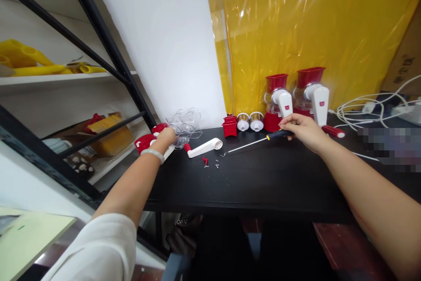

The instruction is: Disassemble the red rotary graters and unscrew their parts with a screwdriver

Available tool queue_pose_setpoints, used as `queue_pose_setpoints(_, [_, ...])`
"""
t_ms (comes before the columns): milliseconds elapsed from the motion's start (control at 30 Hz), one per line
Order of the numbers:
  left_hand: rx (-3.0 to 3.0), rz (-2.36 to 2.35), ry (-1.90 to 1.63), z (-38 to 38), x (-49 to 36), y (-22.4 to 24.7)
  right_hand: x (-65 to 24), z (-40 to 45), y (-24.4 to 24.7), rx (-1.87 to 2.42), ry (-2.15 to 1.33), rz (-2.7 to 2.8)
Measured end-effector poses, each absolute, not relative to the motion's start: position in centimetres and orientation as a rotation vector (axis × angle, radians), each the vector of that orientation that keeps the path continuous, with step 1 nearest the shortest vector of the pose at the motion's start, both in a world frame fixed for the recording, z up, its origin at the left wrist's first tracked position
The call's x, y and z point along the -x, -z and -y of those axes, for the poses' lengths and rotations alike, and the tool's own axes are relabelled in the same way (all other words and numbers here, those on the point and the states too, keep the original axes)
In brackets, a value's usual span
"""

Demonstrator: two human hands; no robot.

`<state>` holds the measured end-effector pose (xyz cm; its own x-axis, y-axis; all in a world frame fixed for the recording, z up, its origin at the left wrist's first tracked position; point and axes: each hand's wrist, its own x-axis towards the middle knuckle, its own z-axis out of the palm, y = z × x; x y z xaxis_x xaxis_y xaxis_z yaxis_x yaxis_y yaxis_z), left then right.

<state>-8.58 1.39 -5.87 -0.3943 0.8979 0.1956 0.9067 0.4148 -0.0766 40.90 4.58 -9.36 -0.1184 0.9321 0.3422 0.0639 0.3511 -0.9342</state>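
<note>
My right hand (301, 129) grips the dark handle of a long screwdriver (248, 144); its shaft points left and its tip is near small screws (217, 166) on the black table. My left hand (167, 136) reaches to the far left of the table, among red and white parts (144, 143) and clear plastic pieces (187, 121); its fingers are mostly hidden. Between my hands lies a white crank handle (205, 147) with a red grip. Small red pieces (205, 160) lie in front of it.
Two red and white crank machines (277, 103) stand at the back right, beside metal drums (256, 122) and stacked red parts (230, 126). White cables (362, 110) tangle at far right. A black-framed shelf (112, 55) rises at left; yellow sheeting (296, 22) hangs behind.
</note>
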Motion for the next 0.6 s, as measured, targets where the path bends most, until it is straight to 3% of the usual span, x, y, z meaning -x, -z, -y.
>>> queue_pose_setpoints(600, [1.404, 2.506, 0.093, -1.40, 7.98, 6.77, -40.84, -4.60, 9.45, 0.990, -0.968, 1.519])
